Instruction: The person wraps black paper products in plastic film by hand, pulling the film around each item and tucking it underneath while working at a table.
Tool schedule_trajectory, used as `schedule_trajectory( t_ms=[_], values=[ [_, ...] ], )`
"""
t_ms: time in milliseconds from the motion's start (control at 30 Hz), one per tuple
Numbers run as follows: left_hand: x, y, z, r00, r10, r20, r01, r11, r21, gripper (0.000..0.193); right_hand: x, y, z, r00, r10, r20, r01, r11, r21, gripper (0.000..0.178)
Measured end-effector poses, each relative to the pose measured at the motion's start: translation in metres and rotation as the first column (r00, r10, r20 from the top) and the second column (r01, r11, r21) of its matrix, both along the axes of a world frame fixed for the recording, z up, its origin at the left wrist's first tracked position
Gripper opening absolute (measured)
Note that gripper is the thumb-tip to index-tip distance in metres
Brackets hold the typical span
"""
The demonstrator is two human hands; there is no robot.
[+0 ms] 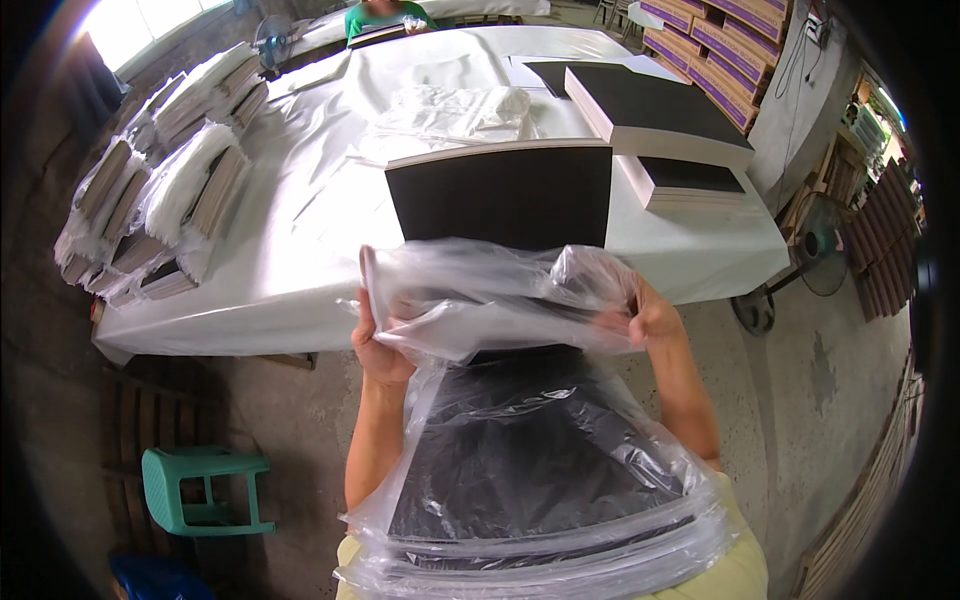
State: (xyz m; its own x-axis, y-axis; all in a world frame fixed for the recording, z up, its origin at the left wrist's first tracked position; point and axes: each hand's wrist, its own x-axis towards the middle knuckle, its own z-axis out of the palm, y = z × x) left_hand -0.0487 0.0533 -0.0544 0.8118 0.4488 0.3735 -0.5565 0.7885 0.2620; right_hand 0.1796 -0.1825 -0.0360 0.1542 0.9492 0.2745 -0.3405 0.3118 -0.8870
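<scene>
A clear plastic bag (470,300) is stretched between my hands, its upper part crumpled in loose folds. My left hand (385,335) is closed on the bag's left side, and my right hand (650,315) pinches its right side. Below them, a dark flat sheet or panel (530,450) shows through clear plastic against my body, with layered plastic folds at its lower end. Just beyond the bag, a black-faced stack of boards (500,195) tilts up at the table's near edge. The bag hides its lower part, so I cannot tell whether it reaches inside.
The white-covered table (300,240) carries bagged bundles (190,190) at left, folded clear plastic (455,110) in the middle and black-topped stacks (670,105) at right. A green stool (205,490), a floor fan (820,245) and cartons (715,55) surround it. Another person (390,15) is at the far side.
</scene>
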Motion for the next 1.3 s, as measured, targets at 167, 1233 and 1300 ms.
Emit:
schedule_trajectory(
  t_ms=[167, 1233, 1300],
  values=[
    [-0.012, 0.033, 0.016, 0.789, 0.403, -0.465, 0.298, 0.41, 0.862, 0.05, 0.005, -0.005, 0.033, 0.935, -0.355, -0.014, 0.35, 0.926, -0.141, 0.077],
    [-0.019, 0.034, 0.093, 0.573, 0.756, -0.316, -0.086, 0.439, 0.894, 0.023, 0.003, 0.024, 0.06, -0.39, -0.812, 0.434, 0.601, 0.133, 0.788, 0.036],
    [-0.014, 0.016, 0.084, 0.592, 0.677, -0.438, -0.215, 0.656, 0.724, 0.02, -0.001, 0.018, 0.058, -0.304, -0.865, 0.399, 0.549, 0.183, 0.816, 0.037]
  ],
)
